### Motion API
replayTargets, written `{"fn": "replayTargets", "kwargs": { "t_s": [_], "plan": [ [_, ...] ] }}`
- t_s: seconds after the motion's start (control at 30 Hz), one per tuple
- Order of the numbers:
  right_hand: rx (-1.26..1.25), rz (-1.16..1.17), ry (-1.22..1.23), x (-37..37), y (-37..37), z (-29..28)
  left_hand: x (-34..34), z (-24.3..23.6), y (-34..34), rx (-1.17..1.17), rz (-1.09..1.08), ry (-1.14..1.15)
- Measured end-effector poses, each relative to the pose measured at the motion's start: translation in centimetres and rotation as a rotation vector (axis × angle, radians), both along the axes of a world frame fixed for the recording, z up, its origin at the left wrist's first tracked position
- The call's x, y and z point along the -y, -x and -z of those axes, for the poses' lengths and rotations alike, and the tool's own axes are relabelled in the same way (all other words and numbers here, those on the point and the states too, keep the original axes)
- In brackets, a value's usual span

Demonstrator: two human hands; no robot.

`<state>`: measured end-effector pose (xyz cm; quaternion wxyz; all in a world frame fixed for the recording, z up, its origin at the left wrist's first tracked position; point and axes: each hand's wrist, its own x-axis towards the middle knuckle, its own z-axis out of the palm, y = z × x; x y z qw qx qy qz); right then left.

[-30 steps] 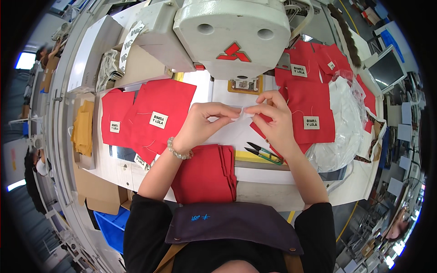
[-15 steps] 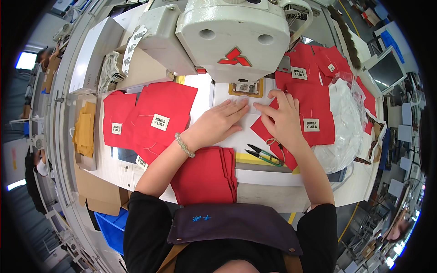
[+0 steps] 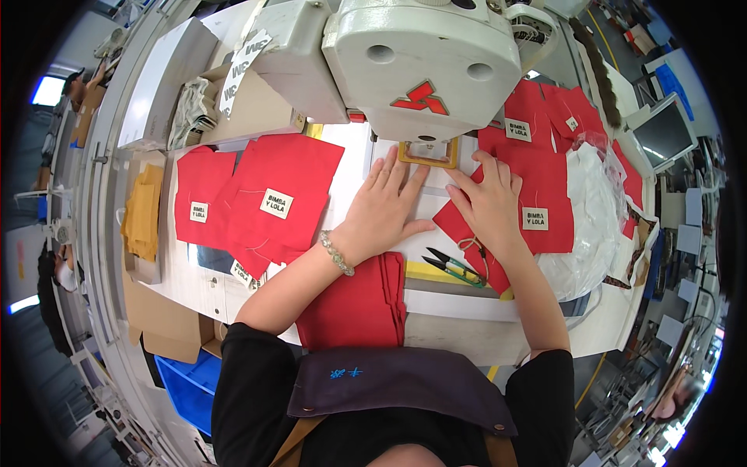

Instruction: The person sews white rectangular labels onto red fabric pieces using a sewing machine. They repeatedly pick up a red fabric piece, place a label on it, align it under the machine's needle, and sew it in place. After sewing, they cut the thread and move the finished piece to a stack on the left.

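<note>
my left hand (image 3: 385,206) is lying palm-down, fingers spread, over the white surface (image 3: 434,205); the yellow frame (image 3: 440,163) is sitting just ahead of its index finger, long axis running left to right. my right hand (image 3: 492,201), fingers loosely parted, is resting farther off.

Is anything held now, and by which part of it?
Nothing is visibly held: the left hand lies palm-down on the white surface, and the right hand grips nothing visible.
</note>
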<state>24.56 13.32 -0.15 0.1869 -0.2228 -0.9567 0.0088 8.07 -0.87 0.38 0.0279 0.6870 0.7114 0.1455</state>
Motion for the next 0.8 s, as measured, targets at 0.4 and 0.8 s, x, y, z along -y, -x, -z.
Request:
{"fn": "replayTargets", "kwargs": {
  "t_s": [0.4, 0.8],
  "plan": [
    [-0.018, 0.000, 0.019, -0.5, 0.1, 0.4, -1.3, -2.4, -1.2, 0.024, 0.032, -0.148],
    [0.018, 0.012, 0.047, -0.8, -0.2, 0.6, -4.8, -0.9, -2.5, -0.127, -0.094, -0.108]
  ]
}}
